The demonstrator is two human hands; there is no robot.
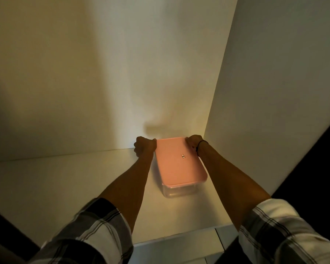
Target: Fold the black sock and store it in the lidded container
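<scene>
A clear rectangular container (177, 191) with a pink lid (177, 164) sits on a white shelf, close to the right wall. The lid lies flat on top and carries a small sticker. My left hand (144, 146) grips the far left corner of the container, fingers curled around it. My right hand (193, 142), with a dark band on the wrist, grips the far right corner the same way. Both arms reach straight forward. No black sock shows anywhere; the box's inside is too dim to read.
The white shelf surface (65, 187) runs left of the box. A white back wall (103, 82) stands just behind my hands and a white side wall (265, 111) closes the right. The shelf's front edge (179, 239) lies near my elbows.
</scene>
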